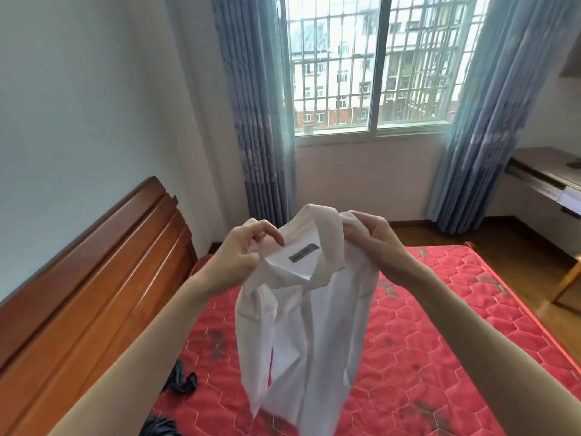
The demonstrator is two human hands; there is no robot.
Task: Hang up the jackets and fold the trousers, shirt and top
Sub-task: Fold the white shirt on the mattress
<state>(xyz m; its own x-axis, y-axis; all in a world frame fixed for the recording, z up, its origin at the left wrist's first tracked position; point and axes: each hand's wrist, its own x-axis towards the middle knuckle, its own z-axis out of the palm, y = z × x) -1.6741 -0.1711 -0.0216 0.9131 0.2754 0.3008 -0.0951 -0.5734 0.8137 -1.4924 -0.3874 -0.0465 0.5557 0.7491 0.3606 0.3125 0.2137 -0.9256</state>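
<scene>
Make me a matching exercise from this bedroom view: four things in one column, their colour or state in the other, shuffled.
Things:
1. shirt
2. mattress
3. curtains
4. headboard

Descriptions:
A. blue, hanging beside the window
B. white, held up by the left hand and right hand
C. brown wood
D. red, quilted

Pairs: 1-B, 2-D, 3-A, 4-C

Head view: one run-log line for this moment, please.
left hand: pinches collar | right hand: grips shoulder | white shirt: held up over red mattress | fold: not started
</scene>
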